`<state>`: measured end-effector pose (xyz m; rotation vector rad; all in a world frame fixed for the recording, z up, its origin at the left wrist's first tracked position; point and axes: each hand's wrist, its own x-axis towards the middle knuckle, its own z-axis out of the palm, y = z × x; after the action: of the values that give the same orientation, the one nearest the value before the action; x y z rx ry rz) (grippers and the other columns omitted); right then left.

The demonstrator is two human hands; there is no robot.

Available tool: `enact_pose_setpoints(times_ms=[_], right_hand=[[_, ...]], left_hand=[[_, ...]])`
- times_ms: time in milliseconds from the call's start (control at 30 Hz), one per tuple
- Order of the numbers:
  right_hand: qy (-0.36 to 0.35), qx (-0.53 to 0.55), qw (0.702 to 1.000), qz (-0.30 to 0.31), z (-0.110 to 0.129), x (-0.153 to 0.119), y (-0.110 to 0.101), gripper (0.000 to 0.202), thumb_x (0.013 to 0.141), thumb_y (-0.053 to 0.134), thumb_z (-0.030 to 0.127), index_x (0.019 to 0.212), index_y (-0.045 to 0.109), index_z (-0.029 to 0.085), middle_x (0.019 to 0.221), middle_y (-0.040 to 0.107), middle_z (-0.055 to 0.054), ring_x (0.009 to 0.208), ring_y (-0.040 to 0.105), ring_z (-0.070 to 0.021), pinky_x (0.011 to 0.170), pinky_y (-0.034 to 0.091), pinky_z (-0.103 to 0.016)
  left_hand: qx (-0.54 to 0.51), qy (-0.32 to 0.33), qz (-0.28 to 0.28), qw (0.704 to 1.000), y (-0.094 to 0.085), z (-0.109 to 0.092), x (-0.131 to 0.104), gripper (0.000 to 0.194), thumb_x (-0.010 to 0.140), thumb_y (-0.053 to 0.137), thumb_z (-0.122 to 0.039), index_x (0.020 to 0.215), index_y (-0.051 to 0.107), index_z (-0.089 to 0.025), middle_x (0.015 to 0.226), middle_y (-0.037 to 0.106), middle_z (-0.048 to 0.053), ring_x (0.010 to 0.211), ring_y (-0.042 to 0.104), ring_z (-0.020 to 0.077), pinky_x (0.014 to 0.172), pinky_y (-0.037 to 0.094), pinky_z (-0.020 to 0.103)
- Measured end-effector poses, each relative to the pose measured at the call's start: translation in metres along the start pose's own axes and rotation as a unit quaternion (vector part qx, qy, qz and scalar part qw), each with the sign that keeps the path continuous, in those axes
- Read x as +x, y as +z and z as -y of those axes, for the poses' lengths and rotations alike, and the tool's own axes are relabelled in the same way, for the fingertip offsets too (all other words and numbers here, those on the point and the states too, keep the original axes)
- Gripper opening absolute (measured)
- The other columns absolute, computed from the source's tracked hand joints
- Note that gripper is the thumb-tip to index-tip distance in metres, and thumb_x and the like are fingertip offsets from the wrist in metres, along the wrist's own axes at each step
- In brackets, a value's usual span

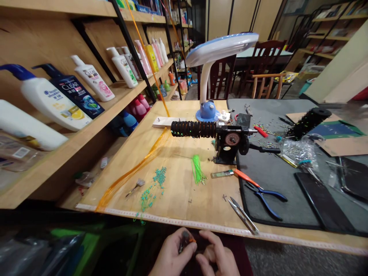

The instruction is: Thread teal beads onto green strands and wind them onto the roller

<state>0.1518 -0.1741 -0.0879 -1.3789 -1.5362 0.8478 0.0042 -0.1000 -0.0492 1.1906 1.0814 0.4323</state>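
At six o'clock, just off the near edge of the bench [178, 203], my left hand [176, 249] pinches a small dark piece [185, 237] showing some orange. Just beside it, at three o'clock, my right hand [216, 256] is loosely curled, fingers apart. Outward lie snips [243, 216] at two, turquoise beads [159, 176] at eleven, green strands [197, 168] at twelve; a cranked winder [228, 143] stands at one.

I can count one left hand [172, 255], one right hand [220, 256], one small dark object [185, 237], one lamp [221, 46], one crank winder [224, 143], one pair of pliers [259, 190], one pair of snips [252, 227] and many teal beads [159, 175].
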Motion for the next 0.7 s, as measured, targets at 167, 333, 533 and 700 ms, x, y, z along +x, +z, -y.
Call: enact_pose_setpoints(times_ms=[167, 333, 533, 700], right_hand=[[-0.019, -0.026, 0.999, -0.005, 0.0025, 0.0037, -0.0005, 0.037, 0.092, 0.047, 0.022, 0.127, 0.036, 0.024, 0.052, 0.037, 0.012, 0.040, 0.039, -0.0104, 0.044, 0.037, -0.017], [-0.028, -0.031, 0.999, -0.021, 0.0090, 0.0086, -0.0021, 0.033, 0.094, 0.043, 0.024, 0.125, 0.032, 0.024, 0.054, 0.031, 0.013, 0.039, 0.035, -0.0103, 0.041, 0.032, -0.018], [0.030, 0.000, 0.999, 0.013, 0.0076, 0.0087, -0.0012, 0.031, 0.094, 0.042, 0.028, 0.123, 0.035, 0.021, 0.055, 0.035, 0.011, 0.043, 0.039, -0.0112, 0.044, 0.033, -0.019], [0.066, 0.023, 0.997, 0.034, 0.0091, 0.0101, -0.0039, 0.030, 0.093, 0.044, 0.032, 0.120, 0.043, 0.020, 0.053, 0.038, 0.011, 0.044, 0.039, -0.0108, 0.045, 0.033, -0.019]], left_hand=[[0.005, 0.009, -0.004, 1.000, -0.0004, 0.0004, -0.0012, 0.019, 0.078, 0.064, -0.034, 0.073, 0.056, -0.017, 0.069, 0.054, -0.001, 0.069, 0.048, 0.0157, 0.067, 0.040, 0.026], [0.018, 0.017, -0.012, 1.000, 0.0001, 0.0023, -0.0020, 0.015, 0.077, 0.064, -0.028, 0.072, 0.055, -0.018, 0.067, 0.054, -0.001, 0.068, 0.049, 0.0154, 0.066, 0.041, 0.025], [0.076, 0.046, -0.005, 0.996, -0.0006, 0.0037, -0.0023, 0.012, 0.079, 0.060, -0.026, 0.071, 0.054, -0.018, 0.064, 0.052, -0.002, 0.063, 0.047, 0.0144, 0.060, 0.038, 0.023], [0.114, 0.067, -0.004, 0.991, -0.0017, 0.0015, -0.0032, 0.009, 0.077, 0.061, -0.022, 0.071, 0.056, -0.018, 0.061, 0.051, -0.003, 0.058, 0.046, 0.0134, 0.057, 0.036, 0.022]])
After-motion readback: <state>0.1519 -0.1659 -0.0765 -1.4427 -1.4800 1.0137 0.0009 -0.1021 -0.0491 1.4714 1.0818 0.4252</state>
